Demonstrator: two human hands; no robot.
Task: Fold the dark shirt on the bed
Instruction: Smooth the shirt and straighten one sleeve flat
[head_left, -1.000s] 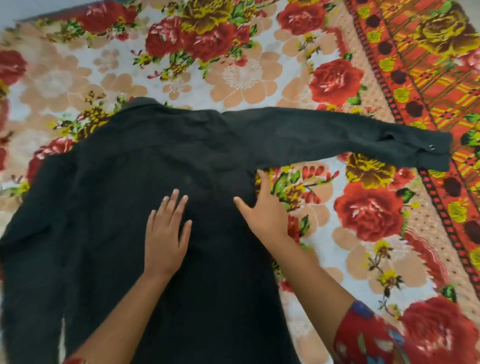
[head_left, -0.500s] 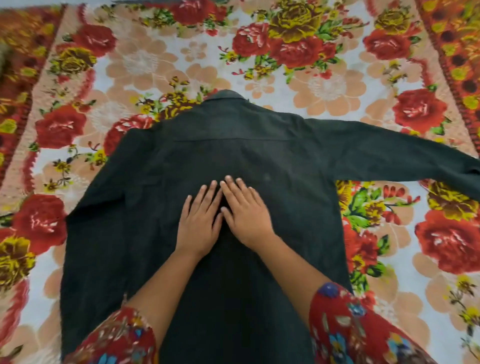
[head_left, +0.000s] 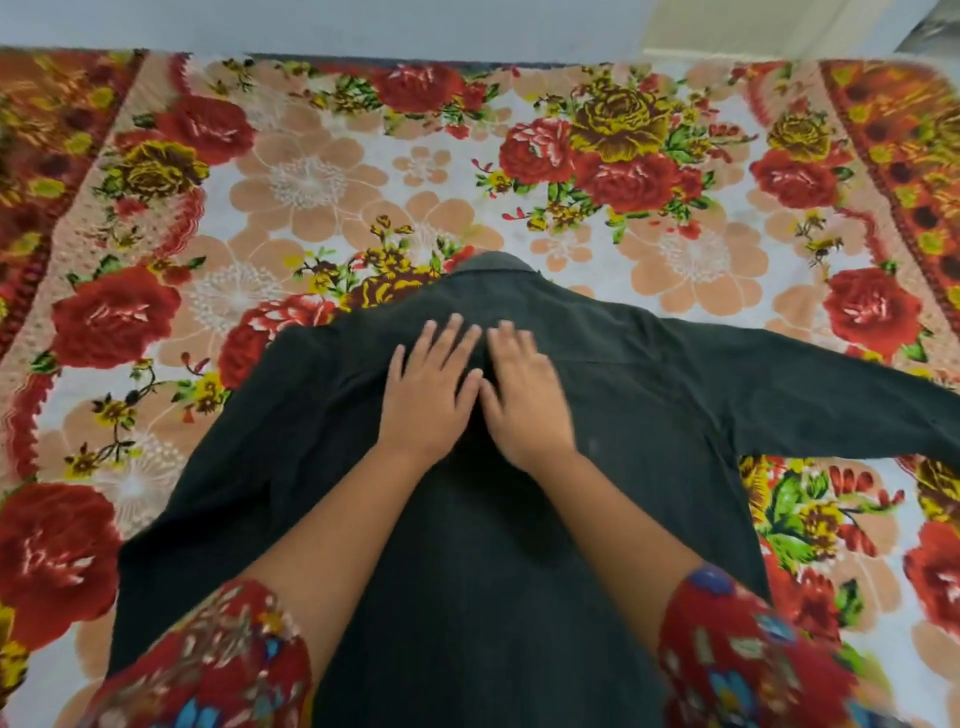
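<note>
Two flat palms, our left hand (head_left: 428, 397) and right hand (head_left: 527, 402), press the dark shirt (head_left: 467, 545), gripping nothing; we should sweep outward evenly, smoothing wrinkles before folding sleeves.

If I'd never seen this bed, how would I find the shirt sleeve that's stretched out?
Start at the flowered bedspread; a dark shirt lies spread across its middle. From the shirt's shoulder, one sleeve runs straight out to the picture's right edge. The other sleeve lies angled down beside the body instead.
</note>
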